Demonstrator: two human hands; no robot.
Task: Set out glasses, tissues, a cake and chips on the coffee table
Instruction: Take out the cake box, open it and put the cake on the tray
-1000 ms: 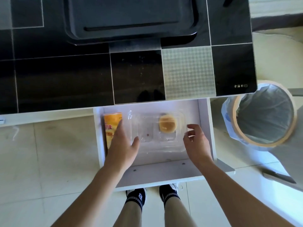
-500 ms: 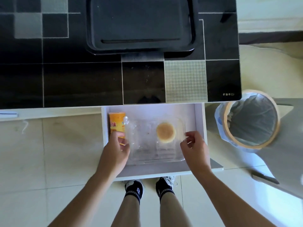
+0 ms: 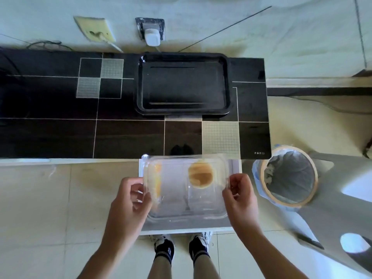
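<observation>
A clear plastic clamshell box [image 3: 173, 200] with one round golden cake [image 3: 200, 174] in its right half is lifted above the open white drawer [image 3: 235, 168]. My left hand [image 3: 130, 200] pinches the box's left edge and my right hand [image 3: 240, 196] pinches its right edge. Seen blurred through the box's left side, the orange chips tube [image 3: 158, 182] lies in the drawer below. The black coffee table [image 3: 124, 133] stretches beyond the drawer, with a black tray [image 3: 184, 85] on it.
A lined waste bin [image 3: 289, 176] stands right of the drawer on the tiled floor. A grey chair or furniture part [image 3: 342, 208] fills the lower right. Wall sockets with a white plug [image 3: 152, 36] sit behind the table. My feet are under the drawer front.
Both hands closed on the box's edges and raised it out of the drawer. My head tilted up, so more of the table, the tray and the wall show.
</observation>
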